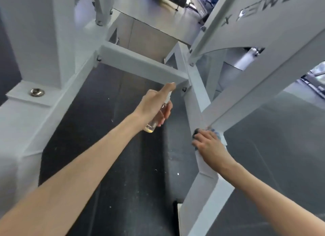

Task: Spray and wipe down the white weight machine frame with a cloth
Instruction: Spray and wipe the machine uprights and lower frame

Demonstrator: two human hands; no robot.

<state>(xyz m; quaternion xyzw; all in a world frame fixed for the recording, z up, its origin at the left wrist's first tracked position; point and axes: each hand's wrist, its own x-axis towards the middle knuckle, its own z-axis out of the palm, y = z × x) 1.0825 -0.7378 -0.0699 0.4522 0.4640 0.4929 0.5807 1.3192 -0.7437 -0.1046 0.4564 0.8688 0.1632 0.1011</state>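
Left hand [154, 103], centre frame: grasps clear spray bottle [152, 124], forefinger straight over the nozzle, close under the crossbar of the white frame [140, 65]. Right hand [209, 144], centre right: fingers curled on blue cloth [216, 132], held against the frame's diagonal joint. Upper right: panel [274, 35] lettering reads inverted, "X" and "W" legible, the rest unclear.

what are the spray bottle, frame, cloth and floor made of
Spray bottle: clear plastic, it seems; yellowish liquid shows through.
Frame: metal, matt white paint, judging by bolted box sections.
Cloth: soft blue-grey fabric, mostly hidden under the right hand.
Floor: dark, speckled, probably rubber matting.
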